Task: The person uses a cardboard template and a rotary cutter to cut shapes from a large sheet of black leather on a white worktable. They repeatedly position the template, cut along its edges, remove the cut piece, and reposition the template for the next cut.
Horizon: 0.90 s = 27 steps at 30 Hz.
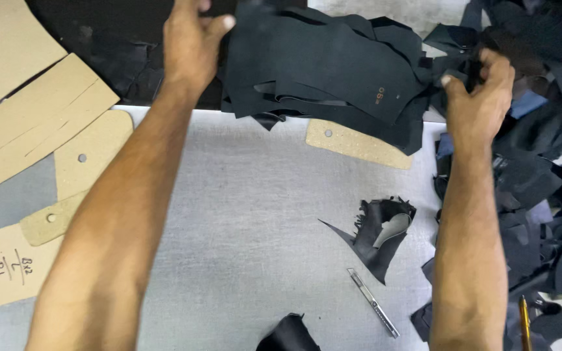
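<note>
Left hand and right hand grip black leather stack's edges.

Matt black leather pieces lie piled beside rough, grainy tan cardboard templates, a curled leather scrap showing a slight sheen, and a slim metal knife, all on the dull grey, finely textured surface.

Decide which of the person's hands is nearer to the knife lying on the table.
Right. The right hand grips dark scraps up and to the right of the knife; the left hand is farther, across the table at its upper left.
</note>
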### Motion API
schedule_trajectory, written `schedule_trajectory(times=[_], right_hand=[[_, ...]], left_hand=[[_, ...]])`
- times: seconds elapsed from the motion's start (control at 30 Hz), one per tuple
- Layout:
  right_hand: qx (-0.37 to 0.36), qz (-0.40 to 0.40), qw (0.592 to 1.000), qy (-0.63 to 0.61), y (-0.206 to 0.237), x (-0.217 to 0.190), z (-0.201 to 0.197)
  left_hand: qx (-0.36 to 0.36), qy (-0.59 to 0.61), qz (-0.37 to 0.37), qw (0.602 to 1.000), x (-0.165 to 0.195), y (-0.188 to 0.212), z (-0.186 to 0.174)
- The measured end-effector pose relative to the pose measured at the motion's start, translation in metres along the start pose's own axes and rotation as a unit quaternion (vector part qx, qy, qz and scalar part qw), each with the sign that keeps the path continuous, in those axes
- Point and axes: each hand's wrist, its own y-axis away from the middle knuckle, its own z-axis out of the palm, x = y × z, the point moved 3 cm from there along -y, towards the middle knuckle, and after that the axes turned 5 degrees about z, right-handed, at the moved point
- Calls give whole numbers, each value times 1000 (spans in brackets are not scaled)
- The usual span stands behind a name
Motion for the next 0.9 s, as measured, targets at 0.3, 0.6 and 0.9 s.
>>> schedule_trajectory(times=[0.3,0.6,0.9], right_hand=[[-126,234,954,-138,238,-13,-131],[-386,-14,898,-213,463,-139,-37],[-201,-8,973,-111,477,-374,-83]], left_hand=[[-131,-289,-266,910,-27,219,-256],[-233,-455,-184,839,-34,277,-381],[-175,-429,-122,878,15,298,-423]])
